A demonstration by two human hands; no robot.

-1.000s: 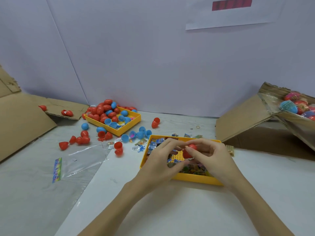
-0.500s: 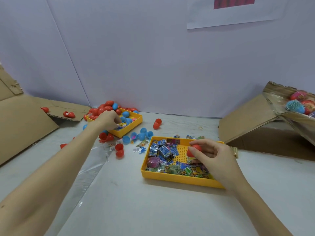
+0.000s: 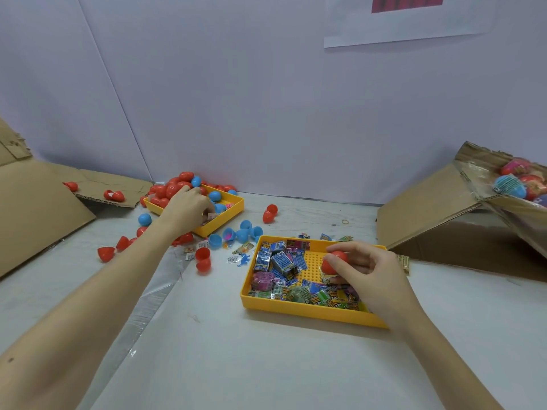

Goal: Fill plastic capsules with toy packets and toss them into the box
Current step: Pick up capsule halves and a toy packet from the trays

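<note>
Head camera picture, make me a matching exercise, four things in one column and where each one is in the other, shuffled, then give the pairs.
Things:
1. left hand
2. right hand
3. rubber band
4. finished capsules

Places:
A. in the cardboard box at the right
B. over the tray of toy packets, holding a red capsule half
C. in the far tray of capsule halves
D. loose on the table, beyond the packet tray

Pairs: 1-C, 2-B, 3-D, 4-A
</note>
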